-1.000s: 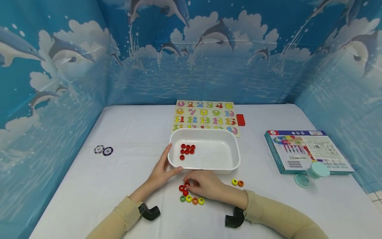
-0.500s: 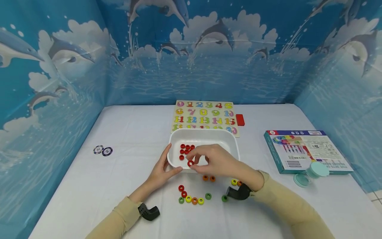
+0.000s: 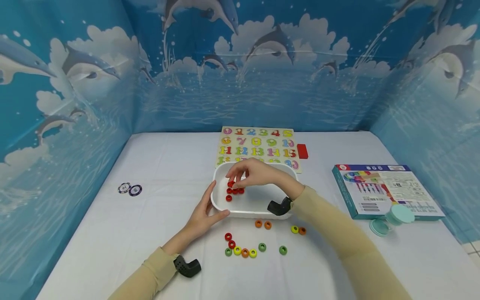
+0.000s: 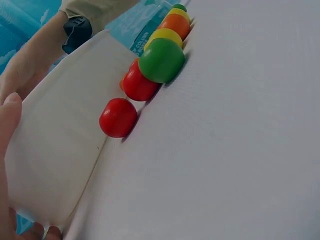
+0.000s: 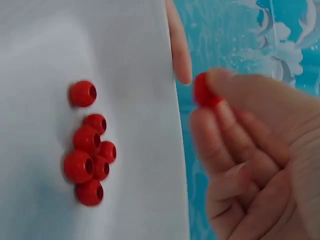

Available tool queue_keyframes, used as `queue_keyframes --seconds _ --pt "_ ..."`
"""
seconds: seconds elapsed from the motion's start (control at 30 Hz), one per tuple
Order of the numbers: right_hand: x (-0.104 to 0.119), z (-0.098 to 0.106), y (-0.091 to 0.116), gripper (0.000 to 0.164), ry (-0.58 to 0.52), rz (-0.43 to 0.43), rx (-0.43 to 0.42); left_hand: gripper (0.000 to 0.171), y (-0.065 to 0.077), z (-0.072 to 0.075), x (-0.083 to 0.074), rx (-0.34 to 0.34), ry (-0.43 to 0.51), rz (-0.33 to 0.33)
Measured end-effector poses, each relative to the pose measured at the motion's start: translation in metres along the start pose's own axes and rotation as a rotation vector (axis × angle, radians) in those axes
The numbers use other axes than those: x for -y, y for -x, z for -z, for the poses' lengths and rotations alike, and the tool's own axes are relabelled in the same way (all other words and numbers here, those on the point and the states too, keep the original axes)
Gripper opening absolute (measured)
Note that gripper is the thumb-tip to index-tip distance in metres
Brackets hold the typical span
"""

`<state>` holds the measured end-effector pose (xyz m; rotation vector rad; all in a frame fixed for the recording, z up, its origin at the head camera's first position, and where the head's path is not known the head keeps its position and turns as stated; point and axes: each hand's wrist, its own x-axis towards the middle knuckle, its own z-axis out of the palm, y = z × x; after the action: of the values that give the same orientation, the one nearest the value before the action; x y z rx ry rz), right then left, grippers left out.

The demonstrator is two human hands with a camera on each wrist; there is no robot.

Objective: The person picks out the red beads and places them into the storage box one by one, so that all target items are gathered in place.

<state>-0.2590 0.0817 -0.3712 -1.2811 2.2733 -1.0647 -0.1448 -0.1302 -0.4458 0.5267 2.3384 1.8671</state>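
Note:
Over the left part of a white plastic tray (image 3: 268, 200), my right hand (image 3: 258, 173) pinches a red bead (image 5: 201, 91) between thumb and fingers. Several more red beads (image 5: 79, 166) lie below in the tray, their holes showing. My left hand (image 3: 201, 221) grips the tray's near left corner, thumb along the front rim and fingers against the left side. In front of the tray, two red beads (image 4: 118, 118) and a green bead (image 4: 162, 60) lead into a short curve with yellow and orange ones on the white cloth.
Two orange beads (image 3: 263, 224), a yellow bead (image 3: 294, 229) beside another orange one, and two green beads lie farther right. Behind the tray are a number board (image 3: 256, 146) and red block (image 3: 302, 151). A flat box (image 3: 386, 191) and pale green hourglass-shaped object (image 3: 399, 213) stand right; two chips (image 3: 135, 190) left.
My right hand has taken a red bead from the table, carried it up over the tray and moved it farther back and left. My left hand has stayed on the tray corner.

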Motion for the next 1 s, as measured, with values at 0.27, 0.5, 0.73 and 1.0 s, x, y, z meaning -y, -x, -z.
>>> queue_keyframes --seconds 0.27,0.5,0.73,1.0 --pt "-0.030 -0.012 -0.017 0.024 -0.086 -0.106 0.149 0.090 0.000 0.000 0.000 0.000 0.013 -0.016" --pt "-0.038 -0.020 -0.020 0.022 -0.030 -0.125 0.232 0.091 0.000 0.000 0.000 -0.001 0.014 -0.026" --pt "-0.033 -0.022 -0.019 0.021 -0.043 -0.147 0.273 0.091 0.000 -0.001 -0.001 -0.005 0.006 -0.015" --pt "-0.007 -0.003 -0.013 0.023 0.034 -0.089 0.148 0.091 0.001 -0.001 -0.002 -0.009 -0.001 -0.005"
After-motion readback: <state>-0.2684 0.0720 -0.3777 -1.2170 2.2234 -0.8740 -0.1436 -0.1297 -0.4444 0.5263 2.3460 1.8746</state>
